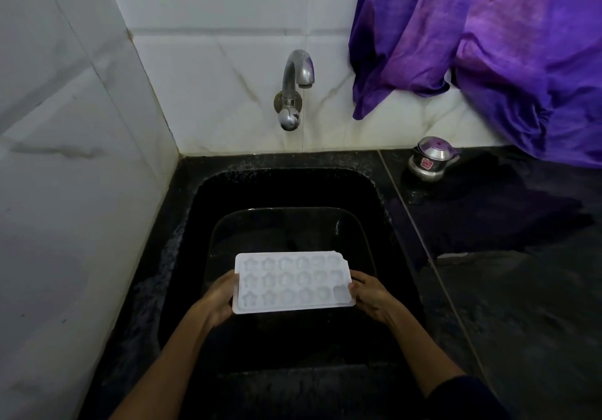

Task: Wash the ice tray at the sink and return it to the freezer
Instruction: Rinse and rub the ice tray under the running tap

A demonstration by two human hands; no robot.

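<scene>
A white ice tray (291, 283) with several star and round moulds is held level over the black sink (195, 224), cavities facing up. My left hand (220, 299) grips its left short edge and my right hand (371, 296) grips its right short edge. The chrome tap (296, 81) juts from the white tiled wall above the sink's far end, and no water runs from it.
A black stone counter (505, 289) stretches to the right of the sink, with a small steel lidded pot (430, 159) at its back. A purple cloth (488, 45) hangs at the upper right. A white tiled wall (65, 191) closes off the left side.
</scene>
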